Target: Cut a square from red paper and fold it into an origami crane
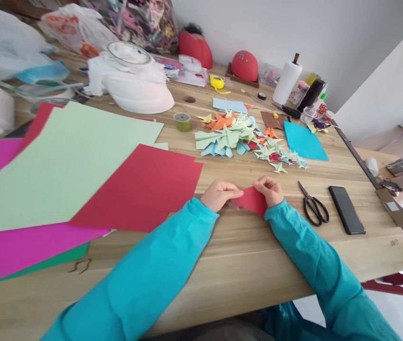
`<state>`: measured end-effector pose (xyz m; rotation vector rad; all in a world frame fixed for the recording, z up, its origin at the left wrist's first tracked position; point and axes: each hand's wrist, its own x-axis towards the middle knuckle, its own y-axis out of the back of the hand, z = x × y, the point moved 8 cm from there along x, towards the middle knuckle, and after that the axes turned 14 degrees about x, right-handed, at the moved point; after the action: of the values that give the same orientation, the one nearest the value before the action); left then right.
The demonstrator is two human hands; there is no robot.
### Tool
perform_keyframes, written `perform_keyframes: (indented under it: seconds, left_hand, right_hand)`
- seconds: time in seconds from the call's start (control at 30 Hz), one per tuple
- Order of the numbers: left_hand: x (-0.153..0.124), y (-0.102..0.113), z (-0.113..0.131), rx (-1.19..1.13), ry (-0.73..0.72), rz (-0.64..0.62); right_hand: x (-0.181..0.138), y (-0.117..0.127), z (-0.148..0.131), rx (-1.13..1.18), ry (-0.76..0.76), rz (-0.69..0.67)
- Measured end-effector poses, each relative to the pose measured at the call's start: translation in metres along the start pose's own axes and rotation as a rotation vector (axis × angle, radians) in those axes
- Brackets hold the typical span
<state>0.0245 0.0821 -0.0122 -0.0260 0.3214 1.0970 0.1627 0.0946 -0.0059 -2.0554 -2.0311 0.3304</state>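
Observation:
Between my hands, just above the wooden table (pixel 222 265), is a small piece of red paper (pixel 252 201). My left hand (pixel 219 194) pinches its left edge between thumb and fingers. At its upper right corner my right hand (pixel 271 189) grips it, thumb and fingers closed. Whether the paper has folds in it is hard to make out. A pile of folded paper figures (pixel 233 135) in green, orange, blue and red lies beyond my hands. Black-handled scissors (pixel 314 206) rest to the right, tips pointing away from me.
Large sheets lie at left: red paper (pixel 144 189), pale green paper (pixel 69 161) and magenta paper (pixel 38 246). A phone (pixel 346 210) is right of the scissors. Blue paper (pixel 305 140), a spool (pixel 182 121) and a yellow tape measure (pixel 217 82) sit farther back.

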Motion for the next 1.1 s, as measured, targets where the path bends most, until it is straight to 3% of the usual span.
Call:
perform_keyframes:
  seconds: [0.17,0.4,0.47,0.67,0.9,1.1]
  left_hand:
    - [0.001,0.003,-0.006,-0.166,0.012,-0.015]
    - [0.002,0.02,0.0,-0.317,-0.159,0.151]
    - [0.002,0.019,0.002,-0.244,-0.177,0.167]
    - [0.0,0.004,0.015,0.29,-0.335,0.149]
    - [0.0,0.007,0.013,0.355,-0.378,0.199]
    - [-0.002,0.012,0.015,0.349,-0.383,0.226]
  right_hand:
    - [0.002,0.003,0.0,0.131,-0.025,0.055]
    - [0.005,0.009,0.005,0.132,-0.028,0.016]
    - [0.005,0.005,0.009,0.08,-0.035,-0.047]
    - [-0.001,-0.015,0.015,-0.123,-0.03,-0.154]
    - [-0.001,-0.029,0.012,-0.151,-0.019,-0.14]
    - [0.006,-0.019,0.008,-0.094,-0.004,-0.076]
